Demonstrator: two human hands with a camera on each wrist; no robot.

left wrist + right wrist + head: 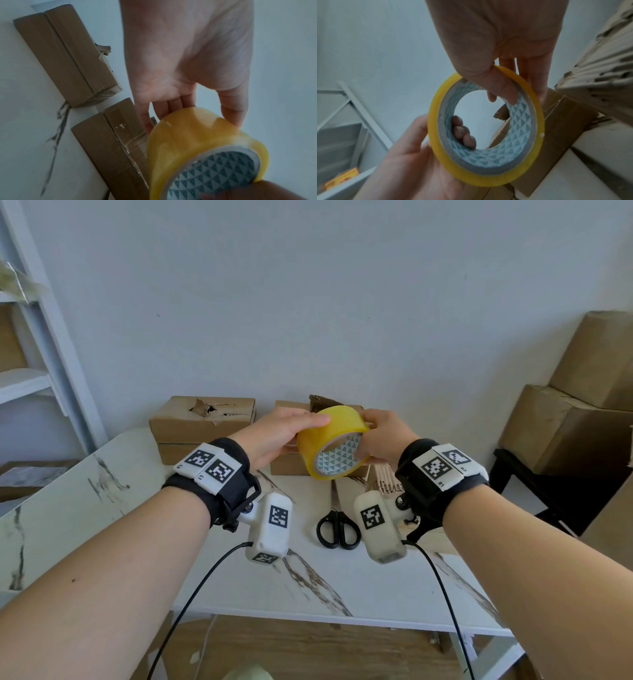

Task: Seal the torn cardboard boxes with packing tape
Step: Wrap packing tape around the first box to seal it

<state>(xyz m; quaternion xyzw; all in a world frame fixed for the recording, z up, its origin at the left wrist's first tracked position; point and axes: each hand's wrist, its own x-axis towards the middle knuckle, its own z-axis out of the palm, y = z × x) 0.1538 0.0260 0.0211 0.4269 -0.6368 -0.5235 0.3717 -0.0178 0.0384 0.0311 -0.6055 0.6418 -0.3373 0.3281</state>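
Holding the tape roll (334, 441) at frame centre above the worktop (359, 583), the left hand (274, 436) and right hand (383, 440) are each gripping its rim. Light, rigid and slick-faced, it is probably best held through the core; torn boxes (202, 422) are waiting behind.

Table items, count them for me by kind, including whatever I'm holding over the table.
Cardboard boxes with torn tops: 2, left and right
Roll of yellow packing tape, held by left hand and right hand: 1
Black-handled scissors: 1
Stack of corrugated cardboard pieces: 1
Total: 5
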